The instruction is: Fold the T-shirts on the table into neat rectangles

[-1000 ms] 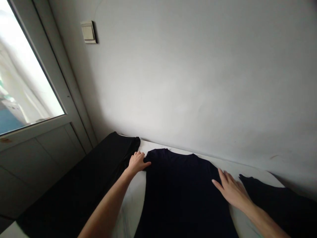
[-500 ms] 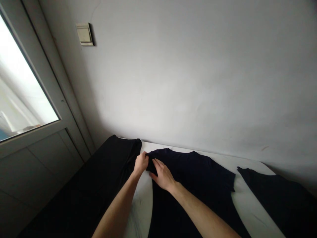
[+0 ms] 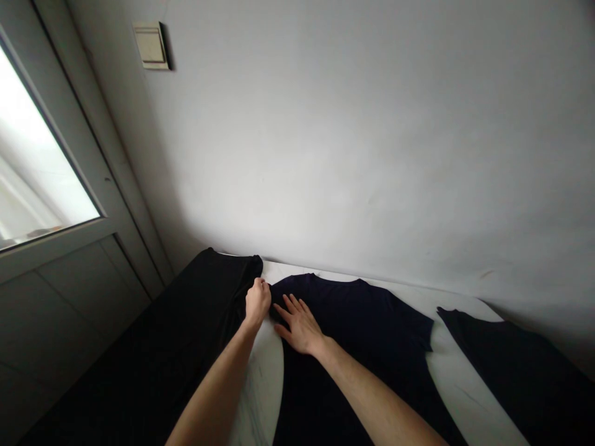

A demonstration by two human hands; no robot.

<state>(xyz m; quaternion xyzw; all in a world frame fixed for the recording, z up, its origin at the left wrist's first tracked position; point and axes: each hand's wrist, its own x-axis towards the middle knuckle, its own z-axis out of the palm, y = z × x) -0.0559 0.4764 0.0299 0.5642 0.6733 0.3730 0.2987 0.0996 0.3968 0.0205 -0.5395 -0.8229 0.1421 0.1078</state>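
Along the white surface (image 3: 263, 396), your right hand (image 3: 300, 325) now lies open on the navy T-shirt (image 3: 357, 322), fingers spread wide just below the left end of the neckline, where half a second ago it sat more closed beside your other hand. Your left hand (image 3: 257, 302) stays curled at the shirt's upper left corner, right against the long black garment (image 3: 153, 353); you can't tell whether it pinches cloth or only touches it. The shirt lies flat, well apart from the black cloth (image 3: 515, 371) on the right. The wall switch (image 3: 151, 46) sits slightly higher in view than before.
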